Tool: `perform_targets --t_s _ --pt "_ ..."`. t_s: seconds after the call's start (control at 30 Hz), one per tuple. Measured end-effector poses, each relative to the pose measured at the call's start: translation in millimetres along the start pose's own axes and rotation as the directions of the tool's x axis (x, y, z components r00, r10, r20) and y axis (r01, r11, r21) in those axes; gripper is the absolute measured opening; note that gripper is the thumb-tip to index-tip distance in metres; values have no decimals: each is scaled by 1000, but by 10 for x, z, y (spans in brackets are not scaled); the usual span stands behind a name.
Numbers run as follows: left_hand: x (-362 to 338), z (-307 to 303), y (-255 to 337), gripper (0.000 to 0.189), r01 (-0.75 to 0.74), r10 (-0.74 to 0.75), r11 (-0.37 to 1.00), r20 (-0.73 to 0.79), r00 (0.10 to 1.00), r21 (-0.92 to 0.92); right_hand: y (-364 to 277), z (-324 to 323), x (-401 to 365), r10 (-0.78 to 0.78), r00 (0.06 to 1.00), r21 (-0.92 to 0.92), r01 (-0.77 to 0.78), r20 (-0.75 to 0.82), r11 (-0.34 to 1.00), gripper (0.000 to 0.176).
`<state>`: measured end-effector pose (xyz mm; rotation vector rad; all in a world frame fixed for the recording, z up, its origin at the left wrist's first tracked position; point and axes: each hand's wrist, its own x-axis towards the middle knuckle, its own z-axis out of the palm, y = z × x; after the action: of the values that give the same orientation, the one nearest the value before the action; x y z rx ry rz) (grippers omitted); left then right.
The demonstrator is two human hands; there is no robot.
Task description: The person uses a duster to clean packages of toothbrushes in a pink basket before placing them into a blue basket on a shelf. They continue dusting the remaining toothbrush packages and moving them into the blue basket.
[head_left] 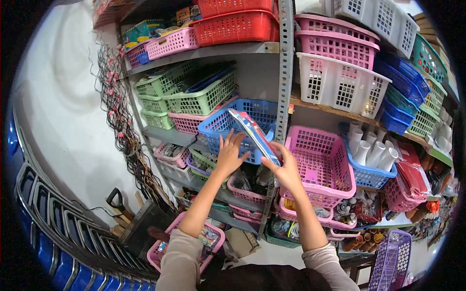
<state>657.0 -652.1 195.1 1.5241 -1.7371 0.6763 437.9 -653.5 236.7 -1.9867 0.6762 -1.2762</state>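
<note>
My right hand (286,169) holds a flat clear plastic packet (255,136) with red and blue contents, tilted up towards a blue basket (242,121) on the shelf. My left hand (229,153), fingers spread, presses against the front wall of that blue basket. The basket tips forward off the shelf edge. A pink basket (320,165) hangs just right of my right hand.
Metal shelving (285,72) is packed with green, pink, red, white and blue plastic baskets. White bottles (371,150) stand in a blue basket at right. A pink basket (208,240) sits on the floor below. Dark wire racks (121,126) lean on the left wall.
</note>
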Motion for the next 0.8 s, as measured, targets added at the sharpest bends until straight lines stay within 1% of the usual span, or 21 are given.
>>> perform_targets --t_s 0.03,0.07,0.13,0.17,0.2,0.23,0.27,0.33,0.37,0.4,0.47,0.5,0.53,0.57,0.6,0.67,0.7,0.73,0.8 --pt "47 -12 -28 61 -46 41 991 46 998 125 -48 -42 24 12 1000 -63 -11 9 998 55" --pt "73 -20 -41 61 -52 46 991 44 998 121 -80 -73 50 12 1000 -66 -12 3 998 55" --pt "96 -53 -65 58 -43 22 992 169 985 120 -115 -111 100 28 999 -63 -26 40 998 55" --pt "78 -67 -72 58 -44 23 992 168 986 119 -108 -121 122 8 999 -85 -5 31 996 56" --pt "19 -78 -63 55 -78 66 993 126 990 90 -94 -128 143 8 999 -86 -5 32 996 56" --pt "-53 -83 -53 52 -111 106 992 83 991 61 -80 -139 166 -11 1000 -112 14 25 994 53" --pt "-129 -126 -38 52 -109 104 992 81 991 59 -85 -143 196 -31 999 -137 33 19 990 51" --pt "-363 -245 -27 46 -65 57 997 165 985 44 -147 -140 246 5 999 -121 1 46 993 49" --pt "-488 -277 -15 43 -87 83 996 105 991 29 -157 -127 279 -21 998 -162 29 54 986 48" --pt "-602 -321 -6 43 -79 75 996 105 992 35 -164 -107 320 -47 997 -202 59 64 978 47" --pt "-796 -456 25 40 -94 92 995 81 992 17 -124 -4 433 -26 993 -180 46 114 983 46" --pt "-877 -485 28 37 -107 107 994 31 994 15 -97 67 491 -67 988 -239 99 138 966 48" --pt "-956 -537 41 37 -95 94 995 30 995 24 -99 130 536 -108 980 -296 154 165 943 50" --pt "-1022 -601 57 36 -92 91 996 41 995 16 -151 186 567 -67 968 -350 151 240 925 51" --pt "-1089 -648 59 35 -89 88 996 52 995 9 -160 262 612 -74 965 -343 161 253 926 51" --pt "-1218 -707 32 32 -88 88 996 29 996 14 -105 445 725 -47 909 -486 264 414 833 51" --pt "-1270 -731 23 31 -87 87 996 35 996 -15 -44 536 802 -12 870 -493 290 492 820 52" --pt "-1318 -755 15 30 -86 88 995 42 995 -43 33 638 874 -19 866 -487 299 500 821 52" --pt "-1397 -800 -7 29 -77 79 997 47 996 -32 163 847 1002 87 790 -612 396 607 685 53"
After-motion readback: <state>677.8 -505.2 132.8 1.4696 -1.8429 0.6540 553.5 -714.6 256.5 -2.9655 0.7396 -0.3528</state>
